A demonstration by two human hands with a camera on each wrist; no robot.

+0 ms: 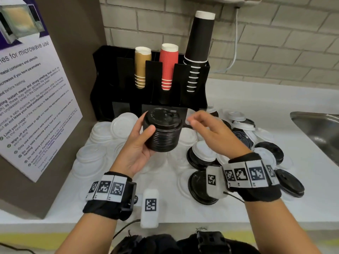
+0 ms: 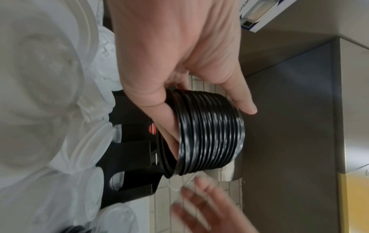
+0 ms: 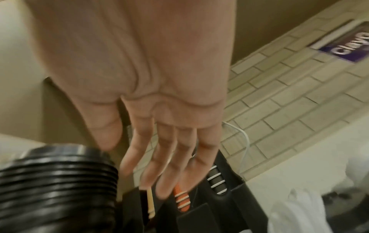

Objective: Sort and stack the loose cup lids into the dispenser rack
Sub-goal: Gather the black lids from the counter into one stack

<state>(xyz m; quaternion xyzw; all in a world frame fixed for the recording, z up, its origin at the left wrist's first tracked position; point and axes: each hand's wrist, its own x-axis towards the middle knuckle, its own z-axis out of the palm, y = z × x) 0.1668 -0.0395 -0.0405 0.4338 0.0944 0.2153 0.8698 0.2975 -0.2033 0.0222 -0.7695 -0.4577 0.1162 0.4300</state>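
My left hand (image 1: 145,136) grips a tall stack of black lids (image 1: 163,131) from the side, thumb in front, held above the counter before the black dispenser rack (image 1: 113,85). The same stack of black lids (image 2: 211,134) fills the left wrist view, and shows at lower left as the black stack (image 3: 58,181) in the right wrist view. My right hand (image 1: 203,123) hovers just right of the stack with straight, spread fingers (image 3: 169,165) and holds nothing. Loose white lids (image 1: 102,132) and loose black lids (image 1: 201,187) lie scattered on the white counter.
The rack holds gold cups (image 1: 142,66), red cups (image 1: 167,66) and black cups (image 1: 199,43). A microwave notice board (image 1: 33,99) stands at the left. A steel sink (image 1: 321,132) is at the right. A brick wall (image 1: 275,43) rises behind.
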